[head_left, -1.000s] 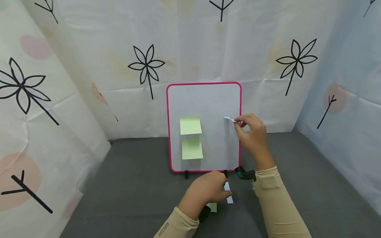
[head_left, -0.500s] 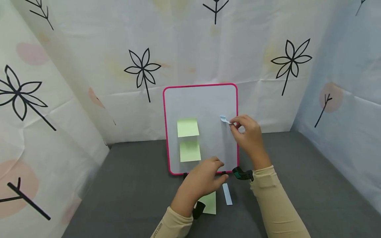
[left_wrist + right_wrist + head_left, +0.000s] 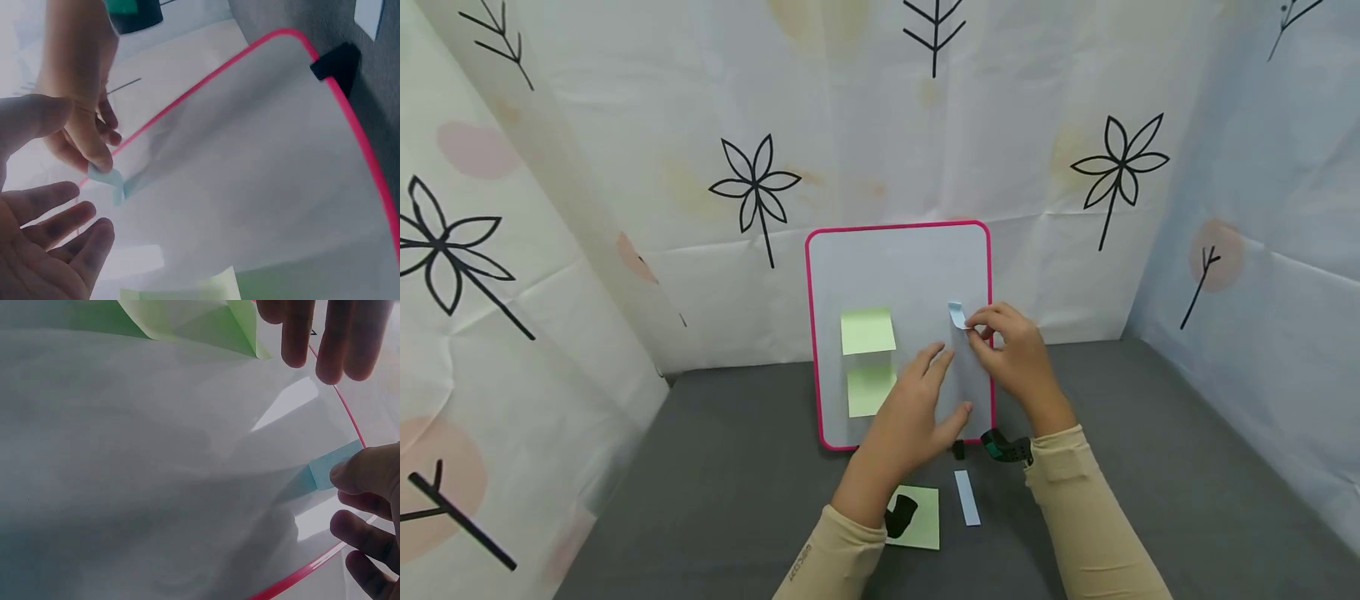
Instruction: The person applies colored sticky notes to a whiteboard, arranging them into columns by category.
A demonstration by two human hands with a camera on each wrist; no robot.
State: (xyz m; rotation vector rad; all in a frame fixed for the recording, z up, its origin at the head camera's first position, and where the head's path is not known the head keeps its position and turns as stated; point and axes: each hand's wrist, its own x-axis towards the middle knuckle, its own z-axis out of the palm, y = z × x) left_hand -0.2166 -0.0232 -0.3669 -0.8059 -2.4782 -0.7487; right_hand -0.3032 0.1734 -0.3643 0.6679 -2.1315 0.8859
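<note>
A whiteboard (image 3: 898, 267) with a pink frame stands upright. My right hand (image 3: 1018, 354) pinches the lower end of a light blue sticky strip (image 3: 956, 313) between thumb and fingers. The strip's upper end lies against the board's right side, and its pinched part curves away from the surface, as the right wrist view shows with the blue strip (image 3: 328, 467). My left hand (image 3: 910, 417) is in front of the lower board, fingers spread and holding nothing. It overlaps part of the lower green sticky note (image 3: 868, 392); the upper green note (image 3: 868, 332) hangs above that one.
On the grey table (image 3: 737, 475), a green sticky pad (image 3: 927, 517) lies partly behind my left wrist. Beside it is another light blue strip (image 3: 967, 498). A black foot (image 3: 958, 450) shows under the board. Patterned cloth walls (image 3: 662, 183) surround the table.
My left hand has risen from the table by the blue strip to the front of the board, its fingers spreading. My right hand has lowered the strip's free end, so it now hangs more downward.
</note>
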